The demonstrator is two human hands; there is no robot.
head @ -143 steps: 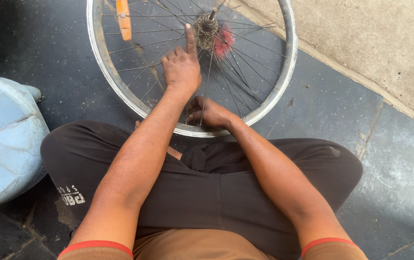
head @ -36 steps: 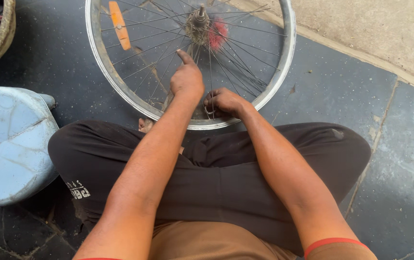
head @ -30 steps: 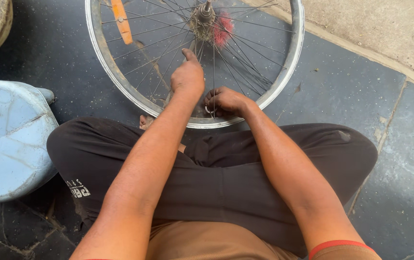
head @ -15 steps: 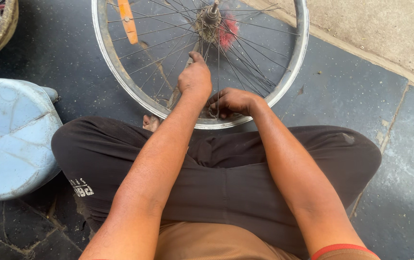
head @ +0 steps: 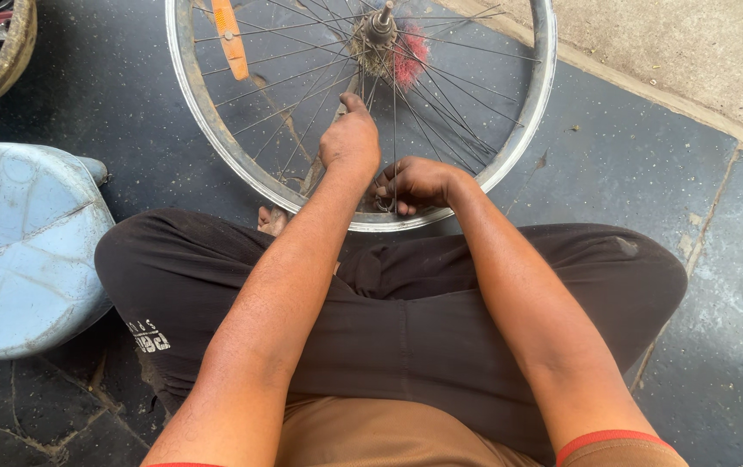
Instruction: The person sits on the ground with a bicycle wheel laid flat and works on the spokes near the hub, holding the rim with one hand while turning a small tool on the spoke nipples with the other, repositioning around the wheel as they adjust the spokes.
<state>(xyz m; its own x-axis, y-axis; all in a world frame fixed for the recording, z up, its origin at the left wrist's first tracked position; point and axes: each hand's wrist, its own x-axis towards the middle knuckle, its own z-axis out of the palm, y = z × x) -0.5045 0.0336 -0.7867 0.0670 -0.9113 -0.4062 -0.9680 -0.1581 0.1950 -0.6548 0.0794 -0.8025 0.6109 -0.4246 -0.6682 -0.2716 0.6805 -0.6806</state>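
On a floor of dark, speckled stone slabs point(head: 648, 164), a person sits cross-legged in black trousers point(head: 406, 320) with a bare bicycle wheel point(head: 216, 138) lying flat just in front of the knees. The slabs are dusty and worn, with pale joints between them, and along the upper right they give way to a lighter, rough concrete strip point(head: 691, 52) set off by a raised edge.

The wheel has a shiny metal rim and thin spokes point(head: 467, 112) running to a grimy hub point(head: 380, 22) near the top of the view; a tuft of red bristles point(head: 410, 60) sits against the hub, and an orange reflector point(head: 229, 39) is clipped among the spokes on the left.

The left hand point(head: 350, 138) reaches over the near rim into the spokes, its fingers bunched together around a spoke with the thumb lifted towards the hub. The right hand point(head: 415, 183) rests just inside the near rim, its fingers curled tight, pinching a small dark piece at the base of a spoke; what that piece is cannot be told. The two hands lie close beside each other.

A pale blue, cracked plastic stool point(head: 21, 246) stands just beside the left knee. In the top left corner, part of a tyre point(head: 4, 60) shows.
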